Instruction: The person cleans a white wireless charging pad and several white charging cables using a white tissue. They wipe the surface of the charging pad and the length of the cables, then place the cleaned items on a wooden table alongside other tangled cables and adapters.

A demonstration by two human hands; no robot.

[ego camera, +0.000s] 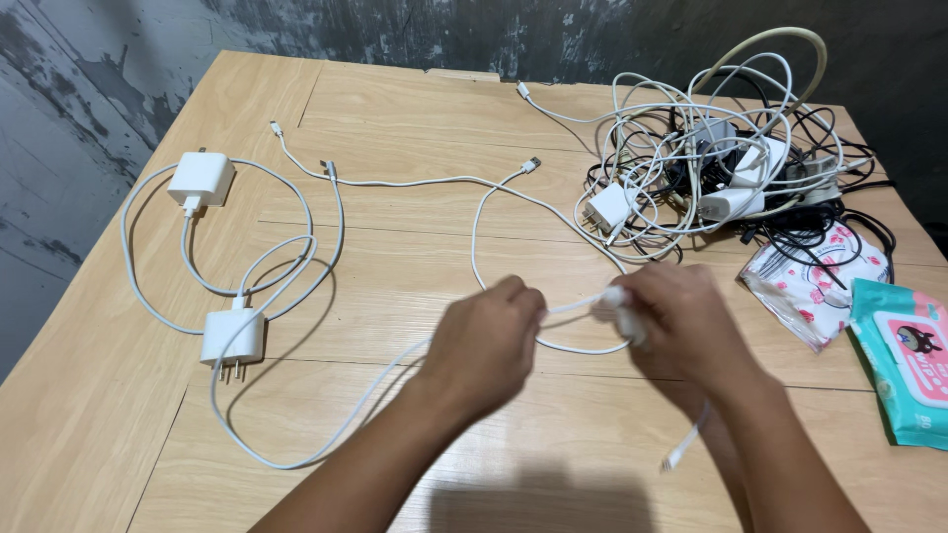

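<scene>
left hand (486, 341): middle of the frame, a bit blurry, fingers curled in and pinching a thin white cable (573, 308) right where it runs across to the other hand

right hand (681, 321): just right of centre, closed around a small white charger plug (620, 308), only a bit of it peeks out by the fingers. The two hands are really close, almost touching

white cable: stretched short between both hands, then loops off toward the upper middle of the frame. One loose end (681, 456) hangs out below the right wrist, lower right of centre, and another length curves away along the table to the lower left

table (415, 109): light wood, fills pretty much the whole shot

left side: two white chargers already laid out, one square adapter (201, 178) at the upper left, one pronged adapter (234, 339) lower down, their cords lying in loose loops around them

upper right: big tangled pile (716, 148) of white and black cables with a few white adapters buried in it, well apart from the hands

right edge: a white pack with a pink print (815, 281), and just beside it a teal wet wipes pack (913, 360), partly cut off by the frame

background: dark scuffed wall (99, 49) along the top
</scene>
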